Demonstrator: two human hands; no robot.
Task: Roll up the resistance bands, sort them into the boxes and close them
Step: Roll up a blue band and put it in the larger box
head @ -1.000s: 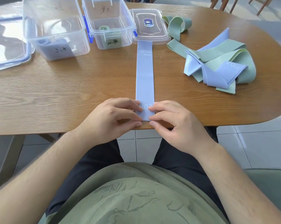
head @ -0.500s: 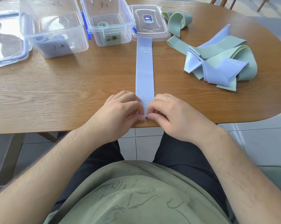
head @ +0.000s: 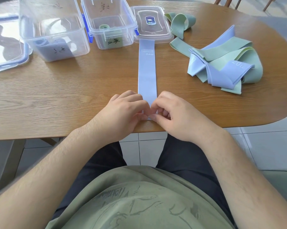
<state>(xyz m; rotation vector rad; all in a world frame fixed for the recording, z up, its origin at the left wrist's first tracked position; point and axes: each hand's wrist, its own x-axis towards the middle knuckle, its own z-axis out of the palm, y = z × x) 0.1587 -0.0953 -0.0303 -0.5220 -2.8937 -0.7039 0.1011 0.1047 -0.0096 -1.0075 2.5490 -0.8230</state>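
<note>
A flat lavender resistance band lies stretched down the middle of the wooden table, its far end touching a clear lid. My left hand and my right hand pinch its near end at the table's front edge, fingers curled over a small fold. A large clear box at the back left holds a rolled lavender band. The smaller clear box beside it holds a rolled green band. Several loose green and lavender bands lie in a pile at the right.
A large blue-rimmed lid lies at the far left. One green band sits half looped behind the pile. Chair legs stand beyond the table's far right. White floor tiles show below the table edge.
Both hands have curled tighter over the band's near end, turning it up into a first fold. The "20" print near the end is now hidden under my fingers.
</note>
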